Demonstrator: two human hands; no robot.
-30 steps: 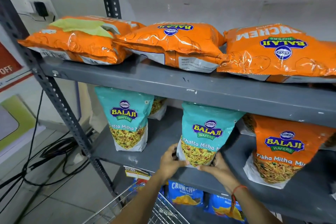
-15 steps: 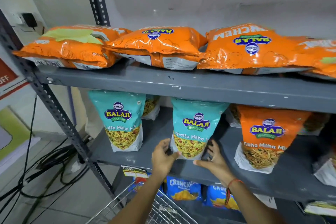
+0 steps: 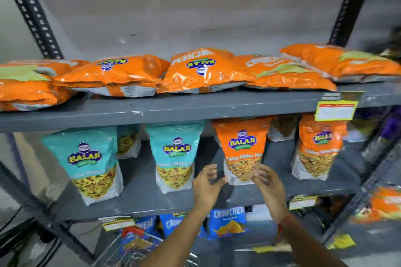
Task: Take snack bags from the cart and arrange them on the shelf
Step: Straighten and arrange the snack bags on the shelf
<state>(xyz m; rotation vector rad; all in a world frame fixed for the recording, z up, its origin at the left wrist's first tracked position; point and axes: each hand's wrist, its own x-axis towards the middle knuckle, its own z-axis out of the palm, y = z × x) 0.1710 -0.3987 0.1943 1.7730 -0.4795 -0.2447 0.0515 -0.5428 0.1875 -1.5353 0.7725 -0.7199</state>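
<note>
The head view looks at a grey metal shelf rack [image 3: 173,112] against a pale wall, with motion blur over most of it. On the top board, orange Balaji wafer bags [image 3: 201,71] lie flat in a row that overlaps from the left edge to the right upright. A yellow price label [image 3: 335,111] hangs from the front lip of that board on the right.

On the middle board, pouches stand upright. From the left: a teal Khatta Mitha pouch [image 3: 91,165] near the front edge, a second teal pouch [image 3: 175,156] a little farther back, an orange Tikha Mitha pouch [image 3: 243,149], and another orange pouch [image 3: 319,147] to the right. More pouches stand behind these, partly hidden.

Both bare forearms reach up from the lower edge. The left hand [image 3: 207,184] is open, fingers spread, just left of the first orange pouch's lower corner. The right hand [image 3: 267,182] is also open, fingers curled loosely in front of that pouch's lower right part. The blur hides whether either hand touches it; neither is closed on it. A red thread circles the right wrist.

On the bottom board stand blue Crunchex bags [image 3: 229,221]. The wire rim of the cart [image 3: 130,238] shows at the bottom, left of the arms.
</note>
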